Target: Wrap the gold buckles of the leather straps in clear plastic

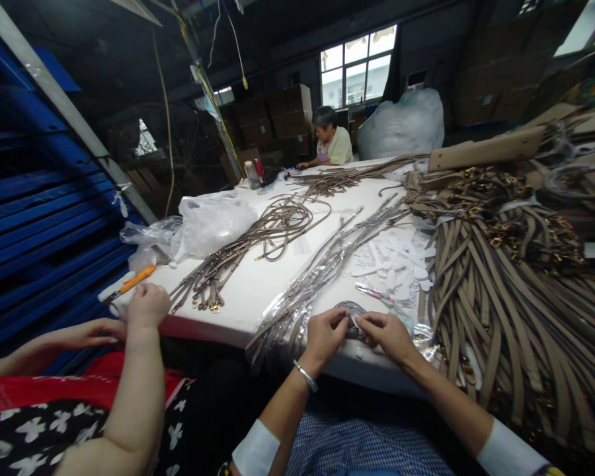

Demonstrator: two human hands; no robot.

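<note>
My left hand (327, 336), with a silver bangle on its wrist, is closed in a pinch at the near edge of the white table. Facing it, my right hand (387, 336) also pinches, with a small white piece (354, 320) at its fingertips. Between and behind both hands lies a round grey coil (348, 306), partly covered by my fingers. Whatever the left fingertips grip is hidden. Just left of my hands, narrow straps in clear plastic sleeves (297, 297) hang over the edge. Pink-handled scissors or snips (377, 292) lie beyond the right hand.
White paper tags (394, 254) are scattered on the table (248, 301). A large heap of brown straps with gold clasps (480, 284) stands at right. More straps (218, 261) and plastic bags (208, 225) lie left. A co-worker's arm (146, 370) is close at left; another person (331, 139) sits opposite.
</note>
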